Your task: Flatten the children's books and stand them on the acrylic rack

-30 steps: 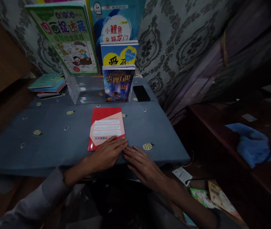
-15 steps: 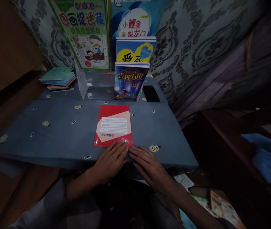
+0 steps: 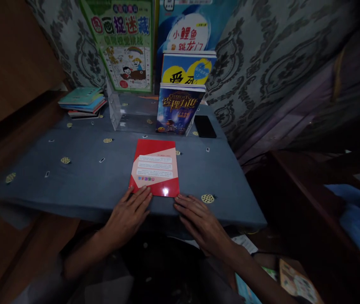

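Note:
A thin red book [image 3: 159,145] lies flat on the cloth-covered table [image 3: 81,185], its printing upside down from where I look. My left hand [image 3: 131,211] rests palm down at the book's near left corner, fingertips lying on the cover. It is open, with the fingers stretched out. By the near right corner lies my right hand [image 3: 198,215], its fingers extended and close together, the tips at the book's edge. Neither hand grips anything.
A clear stand [image 3: 115,112] holds several upright books, among them a green one [image 3: 129,69] and a dark blue one [image 3: 178,110]. Stacked books [image 3: 81,101] lie at the far left. A black phone [image 3: 205,126] is right of the stand. More books [image 3: 296,280] lie low at right.
My left hand has slid left along the book's near edge, from its right part to its left corner. My right hand stays by the right corner. The view has shifted slightly.

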A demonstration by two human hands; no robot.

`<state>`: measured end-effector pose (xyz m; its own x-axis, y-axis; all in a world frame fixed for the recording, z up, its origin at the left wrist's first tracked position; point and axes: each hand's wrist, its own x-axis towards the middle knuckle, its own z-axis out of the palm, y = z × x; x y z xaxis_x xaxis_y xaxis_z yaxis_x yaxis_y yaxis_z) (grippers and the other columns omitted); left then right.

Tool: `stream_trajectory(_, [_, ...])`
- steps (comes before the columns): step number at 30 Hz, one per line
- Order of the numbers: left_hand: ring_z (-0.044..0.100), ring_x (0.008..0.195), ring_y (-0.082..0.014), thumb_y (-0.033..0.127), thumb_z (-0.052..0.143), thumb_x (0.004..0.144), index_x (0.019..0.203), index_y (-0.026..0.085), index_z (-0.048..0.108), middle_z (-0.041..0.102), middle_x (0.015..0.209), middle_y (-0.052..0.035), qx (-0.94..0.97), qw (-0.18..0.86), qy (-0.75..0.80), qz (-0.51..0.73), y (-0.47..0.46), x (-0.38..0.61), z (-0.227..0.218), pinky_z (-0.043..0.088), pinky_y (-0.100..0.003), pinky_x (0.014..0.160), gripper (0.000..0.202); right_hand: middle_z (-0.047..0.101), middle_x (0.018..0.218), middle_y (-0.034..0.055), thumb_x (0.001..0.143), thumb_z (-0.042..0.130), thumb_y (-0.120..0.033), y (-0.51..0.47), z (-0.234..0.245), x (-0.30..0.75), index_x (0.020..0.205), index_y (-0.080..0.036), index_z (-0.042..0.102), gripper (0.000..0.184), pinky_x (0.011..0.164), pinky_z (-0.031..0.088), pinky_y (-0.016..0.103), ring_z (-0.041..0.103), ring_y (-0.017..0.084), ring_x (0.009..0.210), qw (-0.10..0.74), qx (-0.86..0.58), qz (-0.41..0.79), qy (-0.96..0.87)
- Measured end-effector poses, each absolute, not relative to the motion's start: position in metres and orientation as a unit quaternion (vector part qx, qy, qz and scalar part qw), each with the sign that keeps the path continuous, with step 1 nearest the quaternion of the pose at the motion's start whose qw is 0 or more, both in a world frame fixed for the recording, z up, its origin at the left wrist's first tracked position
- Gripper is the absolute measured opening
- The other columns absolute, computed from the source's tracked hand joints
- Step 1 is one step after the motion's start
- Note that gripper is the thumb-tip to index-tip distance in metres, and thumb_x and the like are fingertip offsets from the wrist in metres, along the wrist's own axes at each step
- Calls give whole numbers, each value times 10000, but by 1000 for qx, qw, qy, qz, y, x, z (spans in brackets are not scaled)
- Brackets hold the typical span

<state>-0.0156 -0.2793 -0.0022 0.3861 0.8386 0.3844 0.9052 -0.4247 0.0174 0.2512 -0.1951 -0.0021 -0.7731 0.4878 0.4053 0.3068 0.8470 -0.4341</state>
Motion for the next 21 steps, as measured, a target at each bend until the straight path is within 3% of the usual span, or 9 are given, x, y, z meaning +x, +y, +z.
stream_trajectory(7, [517,1367,-255,260,383,1045,1405,166,524,594,1427,-115,-796,117,-564,-187,-286,-45,-5,496,-461,1075,398,678,1313,113,995,514,-232,-177,4,246,1319,-223,626,343,1029,550,474,632,243,1224,253,-229,172,-924])
stream_trajectory(12, [522,1361,-275,364,385,1048,1486,179,435,585,1436,-118,-784,143,-567,-210,-275,-48,-14,550,-452,1017,479,512,1487,206,1013,477,-384,-136,8,219,1406,-148,548,464,1066,505,533,529,322,1348,200,-341,137,-908])
stream_trajectory(18, [602,1277,-258,435,378,1040,1557,188,329,616,1402,-117,-789,175,-538,-238,-279,-45,-15,610,-387,921,575,469,1530,186,971,549,-487,-130,-8,200,1453,-175,504,576,1130,448,528,410,323,1443,216,-326,127,-912])
stream_trajectory(21, [656,1197,-233,371,414,1036,1550,199,359,678,1318,-101,-804,207,-500,-247,-289,-48,-16,619,-339,892,544,437,1558,166,926,608,-534,-148,-14,210,1496,-210,456,673,1120,460,536,395,341,1450,225,-308,115,-917])
